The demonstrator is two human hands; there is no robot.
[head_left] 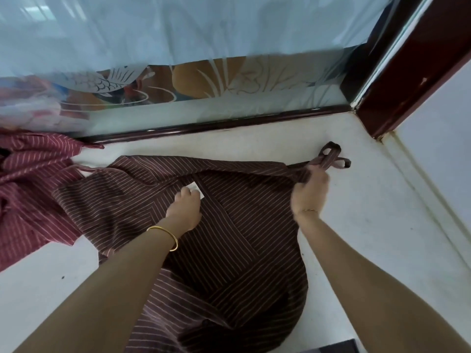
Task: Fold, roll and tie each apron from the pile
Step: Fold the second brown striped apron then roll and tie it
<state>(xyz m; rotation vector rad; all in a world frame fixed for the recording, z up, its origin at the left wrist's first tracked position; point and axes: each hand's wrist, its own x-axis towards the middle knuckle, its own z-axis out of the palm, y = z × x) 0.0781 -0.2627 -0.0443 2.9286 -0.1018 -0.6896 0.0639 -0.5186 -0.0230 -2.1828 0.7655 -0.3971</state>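
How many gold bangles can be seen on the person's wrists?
2: a thick gold bangle on the left wrist, a thin gold bangle on the right wrist.

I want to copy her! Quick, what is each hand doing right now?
Left hand: fingers curled, pinching the dark striped apron beside its white label.
Right hand: closed, gripping the apron's bunched edge and strap.
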